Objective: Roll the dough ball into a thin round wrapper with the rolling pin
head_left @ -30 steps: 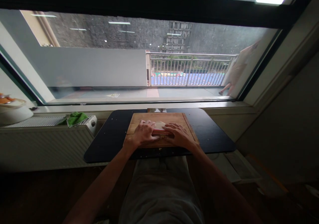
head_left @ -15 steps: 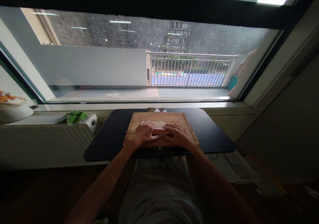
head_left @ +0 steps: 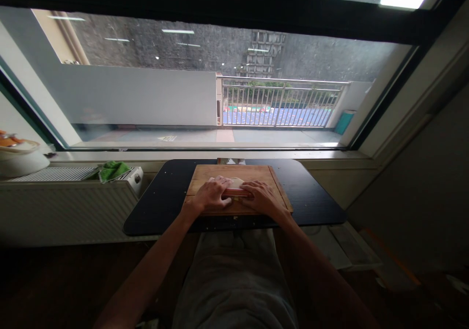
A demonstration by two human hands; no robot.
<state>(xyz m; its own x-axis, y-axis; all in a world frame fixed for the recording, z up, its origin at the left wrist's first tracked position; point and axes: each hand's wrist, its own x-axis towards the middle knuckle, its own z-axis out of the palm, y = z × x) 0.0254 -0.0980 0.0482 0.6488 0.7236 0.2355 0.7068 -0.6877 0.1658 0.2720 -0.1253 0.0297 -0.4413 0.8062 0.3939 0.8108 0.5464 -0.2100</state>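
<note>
A reddish rolling pin (head_left: 237, 192) lies crosswise over the wooden cutting board (head_left: 208, 173). On its left end my left hand (head_left: 214, 192) is closed, thumb on the near side. My right hand (head_left: 258, 195) curls over the other end. Just beyond the pin, a pale, flat piece of dough (head_left: 236, 182) shows between my hands; its near part is hidden by the pin and fingers. The board rests on a small black table (head_left: 311, 197), with light crumbs on the tabletop.
A white radiator (head_left: 73, 207) stands left of the table, bearing a green cloth (head_left: 112, 171) and a white bowl-like container (head_left: 22, 158) with something orange. A windowsill (head_left: 183, 155) runs behind the table. Outside are a metal railing (head_left: 282, 102) and a teal bin (head_left: 344, 122).
The rolling pin and both hands have stayed nearly in place, with a slight shift of the left thumb. Outside at right, a person's arm has gone from view, uncovering the teal bin.
</note>
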